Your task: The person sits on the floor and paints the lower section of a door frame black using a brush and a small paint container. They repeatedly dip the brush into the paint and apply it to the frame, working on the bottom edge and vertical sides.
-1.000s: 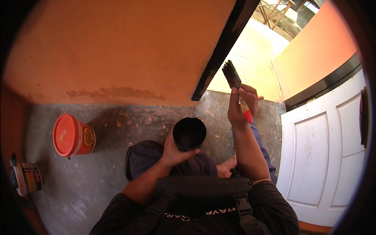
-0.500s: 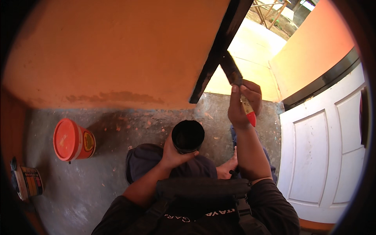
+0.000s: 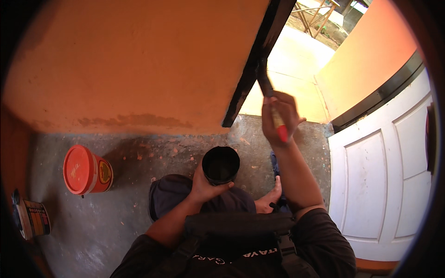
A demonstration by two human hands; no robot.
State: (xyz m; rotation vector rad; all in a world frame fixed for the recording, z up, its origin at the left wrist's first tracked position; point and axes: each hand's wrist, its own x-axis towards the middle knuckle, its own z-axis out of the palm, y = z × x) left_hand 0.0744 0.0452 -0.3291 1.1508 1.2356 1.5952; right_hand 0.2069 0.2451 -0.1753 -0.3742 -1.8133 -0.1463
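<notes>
My left hand (image 3: 203,185) is wrapped round a black cup-like pot (image 3: 221,181), held upright above my bent knee; its inside is dark and I cannot make out the contents. In my right hand (image 3: 281,113) is a paintbrush (image 3: 279,124) with a cream handle and red end, gripped in closed fingers. The dark bristles point up and touch the black door frame post (image 3: 250,76) along the edge of the orange wall. Some of the brush is blurred by motion.
A red lidded bucket (image 3: 88,169) stands on the grey floor at left, with a smaller patterned tub (image 3: 33,217) beyond it. A white panelled door (image 3: 371,180) stands at right. My bare foot (image 3: 270,197) rests below my right arm. Past the frame lies a sunlit doorway (image 3: 296,69).
My right hand has shifted slightly left with the paintbrush, turning so the bristles stand edge-on against the post. The left hand holds the pot much as before.
</notes>
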